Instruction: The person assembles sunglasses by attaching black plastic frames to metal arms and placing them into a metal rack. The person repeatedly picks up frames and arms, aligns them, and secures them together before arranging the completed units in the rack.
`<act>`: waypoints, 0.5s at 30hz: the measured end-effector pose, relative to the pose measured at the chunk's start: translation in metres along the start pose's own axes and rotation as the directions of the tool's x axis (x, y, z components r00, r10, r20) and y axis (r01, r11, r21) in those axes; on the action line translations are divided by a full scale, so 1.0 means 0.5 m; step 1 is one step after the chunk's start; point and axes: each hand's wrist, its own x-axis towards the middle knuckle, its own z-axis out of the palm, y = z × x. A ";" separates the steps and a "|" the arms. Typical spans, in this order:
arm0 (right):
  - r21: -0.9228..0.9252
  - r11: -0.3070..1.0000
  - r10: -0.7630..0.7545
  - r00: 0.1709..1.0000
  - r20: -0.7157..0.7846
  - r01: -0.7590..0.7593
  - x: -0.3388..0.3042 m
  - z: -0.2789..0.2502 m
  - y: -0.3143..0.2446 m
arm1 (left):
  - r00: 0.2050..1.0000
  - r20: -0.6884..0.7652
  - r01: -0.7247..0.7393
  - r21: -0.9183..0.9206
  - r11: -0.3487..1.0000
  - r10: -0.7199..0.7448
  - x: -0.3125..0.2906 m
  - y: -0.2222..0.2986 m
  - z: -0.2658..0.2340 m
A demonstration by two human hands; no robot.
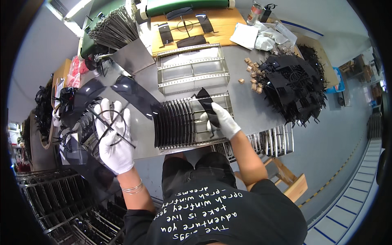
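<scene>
white-gloved left hand (116,143) clasps a black ringed frame (109,127); right hand (225,121) pinches a black panel (204,100)

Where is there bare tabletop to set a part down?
Widest: the tabletop right of the partly filled rack, bordered by brown blocks and the pile of black parts. Smaller: a patch between the left hand and that rack, by the front edge. Crowded: the left end, with overlapping dark panels, and the far side, with cardboard and white bags.
</scene>
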 end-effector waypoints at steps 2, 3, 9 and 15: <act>-0.072 0.995 -0.064 0.998 -0.014 0.063 0.002 0.039 -0.024 | 0.998 0.066 0.016 0.053 0.998 -0.020 -0.009 0.013 -0.006; -0.178 0.979 -0.108 0.994 -0.023 0.102 0.010 0.055 -0.019 | 1.000 0.000 -0.001 0.114 0.994 0.001 -0.014 0.014 -0.002; -0.331 0.938 -0.127 0.990 -0.056 0.101 0.046 0.050 0.000 | 0.983 -0.013 -0.164 0.362 0.917 0.181 -0.040 0.013 0.000; -0.617 0.786 -0.070 0.997 -0.034 0.034 0.044 0.076 0.024 | 0.973 0.154 -0.214 0.335 0.918 0.171 -0.034 -0.004 -0.009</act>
